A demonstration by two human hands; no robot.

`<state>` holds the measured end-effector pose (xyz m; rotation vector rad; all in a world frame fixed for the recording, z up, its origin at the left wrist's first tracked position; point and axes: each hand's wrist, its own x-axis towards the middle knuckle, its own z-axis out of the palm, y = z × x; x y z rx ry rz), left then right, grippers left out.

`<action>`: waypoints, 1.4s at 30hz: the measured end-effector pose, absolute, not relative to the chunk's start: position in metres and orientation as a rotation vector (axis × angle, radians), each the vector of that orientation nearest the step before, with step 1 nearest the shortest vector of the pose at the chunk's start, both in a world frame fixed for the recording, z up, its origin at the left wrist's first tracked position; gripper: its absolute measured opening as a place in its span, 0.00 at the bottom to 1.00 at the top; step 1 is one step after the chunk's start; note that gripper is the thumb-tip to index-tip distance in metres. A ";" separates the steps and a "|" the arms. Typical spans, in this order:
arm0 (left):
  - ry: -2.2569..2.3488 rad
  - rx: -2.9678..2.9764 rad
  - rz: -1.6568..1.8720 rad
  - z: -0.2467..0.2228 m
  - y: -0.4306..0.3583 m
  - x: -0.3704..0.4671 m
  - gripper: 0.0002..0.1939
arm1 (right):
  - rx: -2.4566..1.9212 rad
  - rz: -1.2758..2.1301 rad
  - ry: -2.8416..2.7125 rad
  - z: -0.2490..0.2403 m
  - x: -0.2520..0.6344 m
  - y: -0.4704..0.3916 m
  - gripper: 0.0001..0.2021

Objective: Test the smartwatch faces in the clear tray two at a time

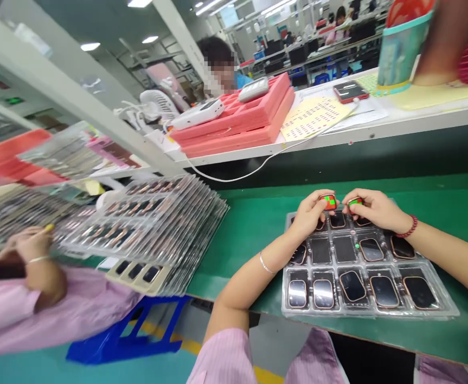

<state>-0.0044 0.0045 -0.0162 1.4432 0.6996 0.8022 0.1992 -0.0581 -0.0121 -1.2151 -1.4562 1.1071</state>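
Note:
Over the back edge of a clear plastic tray (372,314), my left hand (309,212) pinches a small watch-like device (328,201) whose screen shows red and green blocks. Close beside it on the right, my right hand (373,207) holds a second device (355,204), its screen also lit red and green. The two devices are slightly apart. Beneath them the tray holds rows of dark rounded-square devices, such as the tilted one (353,285) in the front row. Two pockets in the middle row, including one (320,250), show no framed device.
A tall stack of filled clear trays (193,224) stands left on the green table (250,229). Further left is a co-worker's arm (37,248). A white shelf (378,128) behind carries red foam trays (237,125), a phone (350,92) and a cup (399,61). A white cable hangs down.

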 end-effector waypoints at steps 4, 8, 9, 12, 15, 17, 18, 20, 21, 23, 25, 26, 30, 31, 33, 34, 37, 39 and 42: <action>0.724 1.490 0.811 -0.017 0.006 -0.005 0.23 | -1.160 1.113 -1.462 -0.012 0.198 -0.056 0.09; 0.743 1.518 0.818 -0.017 0.006 -0.005 0.24 | -1.137 1.115 -1.456 -0.014 0.197 -0.055 0.10; 0.745 1.525 0.821 -0.017 0.006 -0.004 0.23 | -1.132 1.113 -1.461 -0.015 0.197 -0.055 0.10; 0.751 1.539 0.826 -0.017 0.006 -0.004 0.22 | -1.116 1.117 -1.492 -0.016 0.197 -0.055 0.09; 0.760 1.535 0.829 -0.017 0.005 -0.004 0.19 | -1.105 1.115 -1.507 -0.017 0.197 -0.055 0.09; 0.767 1.533 0.834 -0.016 0.004 -0.004 0.17 | -1.103 1.110 -1.507 -0.018 0.197 -0.055 0.08; 0.770 1.532 0.837 -0.015 0.004 -0.004 0.17 | -1.102 1.111 -1.507 -0.017 0.197 -0.055 0.08; 0.776 1.529 0.844 -0.014 0.003 -0.004 0.16 | -1.101 1.119 -1.508 -0.016 0.197 -0.056 0.07; 0.778 1.525 0.849 -0.014 0.003 -0.004 0.16 | -1.103 1.130 -1.505 -0.014 0.197 -0.057 0.07; 0.779 1.508 0.854 -0.013 0.002 -0.004 0.16 | -1.109 1.162 -1.498 -0.012 0.197 -0.058 0.07; 0.767 1.494 0.856 -0.013 0.002 -0.004 0.16 | -1.113 1.195 -1.489 -0.010 0.197 -0.059 0.08; 0.756 1.493 0.856 -0.013 0.001 -0.004 0.16 | -1.111 1.208 -1.483 -0.009 0.198 -0.060 0.09; 0.715 1.527 0.830 -0.013 0.001 -0.005 0.16 | -1.126 1.256 -1.453 -0.011 0.201 -0.059 0.12; 0.707 1.534 0.819 -0.013 0.001 -0.005 0.15 | -1.130 1.267 -1.445 -0.013 0.201 -0.058 0.12; 0.690 1.540 0.808 -0.014 0.002 -0.005 0.16 | -1.128 1.283 -1.429 -0.015 0.202 -0.056 0.12; 0.683 1.538 0.806 -0.015 0.002 -0.004 0.16 | -1.127 1.286 -1.423 -0.016 0.203 -0.055 0.12; 0.675 1.531 0.813 -0.018 0.003 -0.003 0.16 | -1.146 1.260 -1.406 -0.019 0.204 -0.053 0.13; 0.671 1.525 0.821 -0.019 0.004 -0.002 0.17 | -1.174 1.216 -1.407 -0.021 0.203 -0.053 0.14; 0.655 1.507 0.824 -0.020 0.005 -0.001 0.17 | -1.174 1.176 -1.410 -0.022 0.202 -0.052 0.17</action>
